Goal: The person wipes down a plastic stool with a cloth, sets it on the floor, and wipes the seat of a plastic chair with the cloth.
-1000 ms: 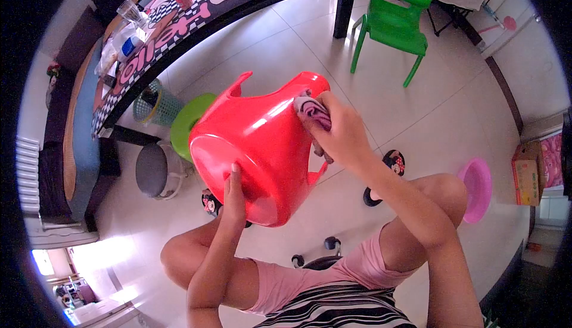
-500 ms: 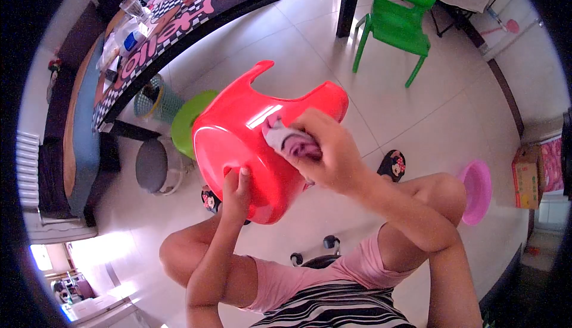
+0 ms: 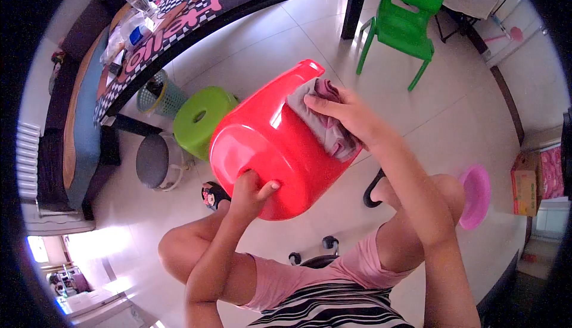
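Note:
A glossy red plastic stool [image 3: 262, 143] is held tilted above my knees, its seat turned toward me and its legs pointing away. My left hand [image 3: 253, 194] is closed on the seat, with fingers in the hole and the thumb outside. Against the stool's right side, my right hand [image 3: 345, 113] presses a crumpled grey and purple cloth [image 3: 319, 122]. The thumb lies over the cloth; the other fingers are partly hidden behind it.
A green round stool [image 3: 205, 116], a grey-topped stool [image 3: 152, 161] and a mesh basket [image 3: 161, 95] stand to the left, near the patterned table [image 3: 173, 30]. A green chair [image 3: 405, 21] is at upper right. A pink basin [image 3: 475, 197] lies by my right knee.
The stool has turned and shifted slightly right, showing more of its side. My right hand has moved right with the cloth, which is now spread flatter against the stool. My left hand keeps its hold.

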### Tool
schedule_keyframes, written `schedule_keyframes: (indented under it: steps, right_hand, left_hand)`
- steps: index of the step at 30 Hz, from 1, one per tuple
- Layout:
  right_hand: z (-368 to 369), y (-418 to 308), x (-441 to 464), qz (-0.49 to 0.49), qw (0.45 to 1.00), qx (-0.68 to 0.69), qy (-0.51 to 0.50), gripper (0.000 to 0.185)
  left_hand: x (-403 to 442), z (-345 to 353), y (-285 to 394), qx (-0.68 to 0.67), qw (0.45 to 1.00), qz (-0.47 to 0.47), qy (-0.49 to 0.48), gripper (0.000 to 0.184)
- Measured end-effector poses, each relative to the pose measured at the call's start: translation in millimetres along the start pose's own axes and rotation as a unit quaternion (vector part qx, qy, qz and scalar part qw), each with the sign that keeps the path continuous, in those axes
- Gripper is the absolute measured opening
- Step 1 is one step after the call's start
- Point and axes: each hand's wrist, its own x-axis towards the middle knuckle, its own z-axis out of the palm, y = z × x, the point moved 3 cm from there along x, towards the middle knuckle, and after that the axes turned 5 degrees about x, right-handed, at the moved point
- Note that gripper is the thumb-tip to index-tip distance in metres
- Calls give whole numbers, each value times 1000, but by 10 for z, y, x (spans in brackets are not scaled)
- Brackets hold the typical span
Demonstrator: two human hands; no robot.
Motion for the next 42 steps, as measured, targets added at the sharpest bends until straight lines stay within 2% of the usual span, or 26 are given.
schedule_keyframes:
  steps: [2, 5, 9, 12, 15, 19, 20, 23, 25, 26, 29, 32, 33, 35, 38, 41, 42]
  right_hand:
    - [21, 96, -3, -15, 999, 19, 28, 35]
    - [56, 127, -2, -49, 997, 57, 11, 34]
    - [80, 63, -77, -82, 996, 19, 8, 30]
    - [157, 33, -129, -108, 994, 28, -6, 27]
    - [218, -21, -179, -127, 991, 33, -6, 24]
    - [241, -26, -208, -143, 989, 32, 3, 22]
    - [237, -22, -210, -151, 988, 32, 5, 21]
    - [228, -7, -212, -132, 991, 22, 11, 21]
    - [253, -3, -220, -151, 988, 39, 11, 21]
    - [264, -2, -228, -160, 986, 47, 12, 21]
    - [266, 19, -249, -161, 986, 48, 23, 24]
    - [191, 31, -251, -174, 982, -63, 38, 33]
    - [186, -31, -277, -186, 972, -140, 42, 37]
    - [188, -201, -350, -207, 932, -292, 51, 43]
    - [92, -270, -341, -209, 860, -451, 112, 42]
    - [-14, -278, -287, -228, 859, -436, 139, 49]
    - [-15, -267, -278, -251, 837, -459, 158, 46]
  left_hand:
    - [-1, -34, 65, 13, 1000, -15, -12, 65]
    - [0, -63, 148, 27, 998, -33, -37, 62]
    - [30, -143, 285, 40, 990, -81, -104, 54]
    - [58, -191, 384, 17, 993, -20, -117, 52]
    - [86, -156, 379, -119, 987, -25, -110, 57]
    - [-5, -220, 442, -113, 981, -142, -73, 60]
    - [-6, -194, 308, -93, 982, -151, -65, 60]
    - [44, -212, 375, -81, 989, -98, -76, 64]
    - [62, -178, 401, -146, 983, -79, -78, 67]
    - [72, -108, 323, -208, 971, -91, -72, 69]
    - [78, -5, 170, -286, 952, -105, -38, 75]
    - [65, 25, 95, -304, 948, -97, -12, 78]
    - [63, 22, 88, -309, 947, -92, -6, 79]
    - [56, 11, 93, -287, 953, -98, 6, 80]
    - [47, -9, 10, -245, 962, -118, 25, 77]
    - [48, -19, 20, -258, 956, -134, 49, 72]
    - [52, -17, 15, -269, 952, -136, 52, 71]
